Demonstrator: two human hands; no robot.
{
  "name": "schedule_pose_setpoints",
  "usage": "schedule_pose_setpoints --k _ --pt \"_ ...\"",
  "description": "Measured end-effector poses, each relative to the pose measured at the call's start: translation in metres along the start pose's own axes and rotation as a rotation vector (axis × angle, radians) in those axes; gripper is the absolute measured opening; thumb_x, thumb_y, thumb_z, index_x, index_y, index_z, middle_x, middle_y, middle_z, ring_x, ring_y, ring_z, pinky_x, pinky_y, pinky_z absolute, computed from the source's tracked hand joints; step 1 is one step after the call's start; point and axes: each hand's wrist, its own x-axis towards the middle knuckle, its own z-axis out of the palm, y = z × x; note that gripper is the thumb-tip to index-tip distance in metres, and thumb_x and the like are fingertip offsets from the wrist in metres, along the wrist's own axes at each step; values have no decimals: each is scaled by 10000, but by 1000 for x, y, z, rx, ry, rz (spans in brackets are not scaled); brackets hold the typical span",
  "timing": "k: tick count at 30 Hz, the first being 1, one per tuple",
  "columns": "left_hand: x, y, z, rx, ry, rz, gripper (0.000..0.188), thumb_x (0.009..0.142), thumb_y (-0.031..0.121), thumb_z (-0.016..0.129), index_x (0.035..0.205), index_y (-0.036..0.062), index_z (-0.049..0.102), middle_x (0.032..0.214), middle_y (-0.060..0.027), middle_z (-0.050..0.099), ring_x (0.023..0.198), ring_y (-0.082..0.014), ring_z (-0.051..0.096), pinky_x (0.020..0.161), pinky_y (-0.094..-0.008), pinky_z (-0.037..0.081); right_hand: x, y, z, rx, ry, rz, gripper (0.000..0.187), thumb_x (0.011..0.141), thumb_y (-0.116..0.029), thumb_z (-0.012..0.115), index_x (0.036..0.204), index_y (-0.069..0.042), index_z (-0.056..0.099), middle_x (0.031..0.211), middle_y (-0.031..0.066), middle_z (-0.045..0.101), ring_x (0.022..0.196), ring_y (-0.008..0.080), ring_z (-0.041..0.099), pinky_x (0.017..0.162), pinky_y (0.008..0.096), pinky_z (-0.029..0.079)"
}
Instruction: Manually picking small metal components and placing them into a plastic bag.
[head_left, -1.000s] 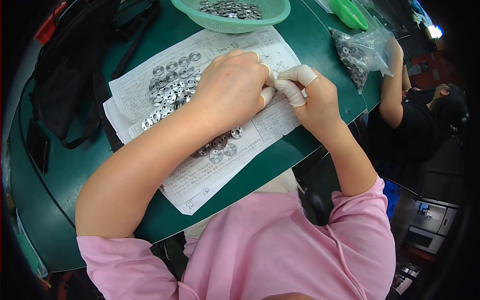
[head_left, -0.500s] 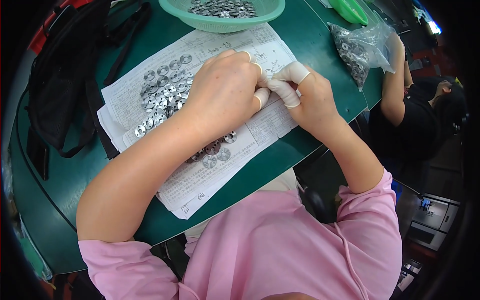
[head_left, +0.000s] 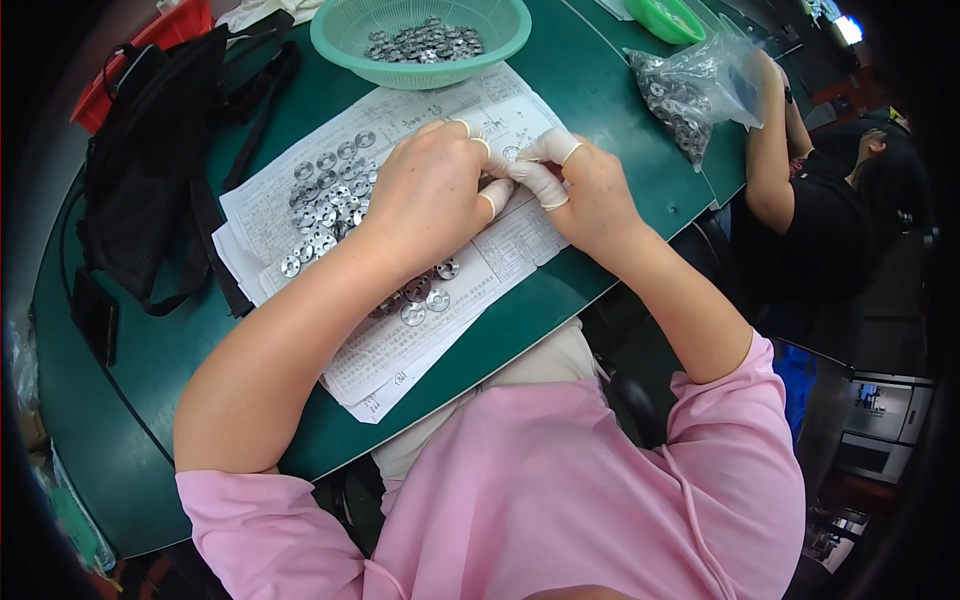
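My left hand (head_left: 430,190) and my right hand (head_left: 592,195) meet over the far right part of some printed sheets (head_left: 385,365). White finger cots cover the fingertips I can see. Both hands are closed in a pinch, their tips touching each other. Whatever lies between them is hidden by the fingers. Small round metal discs with holes (head_left: 325,213) lie in rows and a cluster on the paper, left of my left hand and partly behind that forearm. A few more discs (head_left: 413,313) rest nearer to me, one of them darker.
A pale green plastic basket (head_left: 420,72) with many discs stands beyond the papers. To the right lie a clear bag of metal parts (head_left: 680,110) and a green bowl (head_left: 668,20). A black bag (head_left: 165,170) covers the table's left side. Another person's arm (head_left: 768,150) is at far right.
The whole view has shifted slightly, showing more of the basket. My hands keep the same pinched pose together; the discs on the paper look unchanged.
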Motion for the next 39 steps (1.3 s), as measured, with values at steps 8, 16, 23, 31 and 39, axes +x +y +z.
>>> schedule_pose_setpoints --k 8,16,23,31,39 --pt "4 0 -12 -210 -107 -165 206 791 107 664 982 48 715 898 -142 666 790 -249 647 747 -324 506 3 -3 -17 560 8 446 149 927 -159 583 900 -13 579 773 58 614 625 122 548 585 237 464" --pt "5 0 -13 -194 -120 -184 205 807 82 653 1000 36 707 918 -158 666 788 -237 657 741 -314 513 -5 6 -25 1848 176 887 223 979 -215 497 950 -4 562 851 53 571 705 85 486 588 185 442" --pt "6 1 -11 -176 -149 -215 206 808 74 658 1005 36 706 933 -152 661 796 -233 659 747 -310 516 -10 5 -14 2179 245 926 230 985 -213 477 976 5 550 882 54 541 768 93 487 607 178 457" --pt "4 -2 -6 -196 -55 -157 187 785 100 642 951 66 720 748 -145 604 716 -268 597 681 -369 476 -12 7 -12 2206 249 894 203 975 -223 506 959 -26 551 910 41 552 784 92 513 668 189 475" --pt "4 -1 -6 -191 -69 -176 193 784 98 642 958 74 720 759 -144 607 727 -268 598 691 -366 478 -10 3 -10 2176 301 923 227 974 -247 508 978 -23 542 921 39 547 795 88 527 688 183 482"
